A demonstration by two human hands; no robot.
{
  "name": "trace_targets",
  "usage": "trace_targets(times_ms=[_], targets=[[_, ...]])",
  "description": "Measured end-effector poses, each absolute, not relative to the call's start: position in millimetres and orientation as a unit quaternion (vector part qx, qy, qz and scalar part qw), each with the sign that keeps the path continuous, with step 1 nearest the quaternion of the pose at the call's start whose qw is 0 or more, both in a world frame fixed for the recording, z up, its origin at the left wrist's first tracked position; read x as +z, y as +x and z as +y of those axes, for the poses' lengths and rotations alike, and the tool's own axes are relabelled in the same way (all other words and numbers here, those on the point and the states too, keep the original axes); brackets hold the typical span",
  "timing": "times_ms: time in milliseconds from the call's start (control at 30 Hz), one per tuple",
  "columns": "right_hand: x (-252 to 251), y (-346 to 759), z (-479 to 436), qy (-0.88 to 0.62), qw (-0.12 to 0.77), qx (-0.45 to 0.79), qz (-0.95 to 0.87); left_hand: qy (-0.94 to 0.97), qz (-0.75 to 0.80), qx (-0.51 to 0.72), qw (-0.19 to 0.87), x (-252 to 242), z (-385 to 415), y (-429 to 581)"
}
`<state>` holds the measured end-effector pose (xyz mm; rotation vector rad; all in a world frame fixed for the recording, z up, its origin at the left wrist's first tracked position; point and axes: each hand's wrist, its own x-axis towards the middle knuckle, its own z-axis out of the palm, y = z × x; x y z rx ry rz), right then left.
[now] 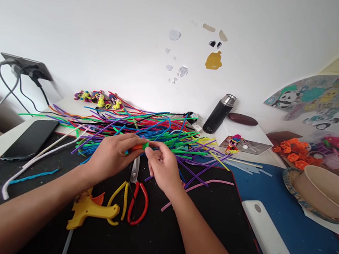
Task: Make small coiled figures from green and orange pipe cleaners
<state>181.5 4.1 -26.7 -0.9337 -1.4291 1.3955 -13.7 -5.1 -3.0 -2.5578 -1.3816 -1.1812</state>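
Observation:
My left hand (113,155) is closed round a small orange and green pipe-cleaner piece (139,146), held just above the black mat (153,238). My right hand (164,165) meets it from the right, its fingertips pinched on the green end of the same piece. Behind both hands lies a big heap of coloured pipe cleaners (152,130). Directly below my hands lie scissors (136,195) with red and yellow handles, and a yellow glue gun (91,209) to their left.
A black phone (31,140) lies at the mat's left; a white pipe cleaner (35,160) and a blue one (34,175) lie near it. A white remote-like block (269,239) and a round basket (322,189) sit right. A black flask (219,114) stands behind.

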Motion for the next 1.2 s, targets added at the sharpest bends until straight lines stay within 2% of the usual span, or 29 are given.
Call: trace_targets(times_ms=[167,367,567,1200], targets=[[-32.8,179.9,5.5,-0.367,0.444,0.574,-0.581,-0.85,-0.415,-0.321,0.045,-6.7,-3.7,-13.8],[-26.1,181.6,5.5,-0.367,0.447,0.587,-0.566,-0.832,-0.418,-0.361,-0.052,-2.3,-5.1,-12.1],[-26.8,180.9,5.6,-0.364,0.455,0.596,-0.552,-0.782,-0.487,-0.379,-0.083,-2.7,-9.0,-12.6],[-22.3,183.2,8.1,-0.354,0.458,0.646,-0.497,-0.842,-0.407,-0.342,-0.089,1.2,-4.6,-18.2]])
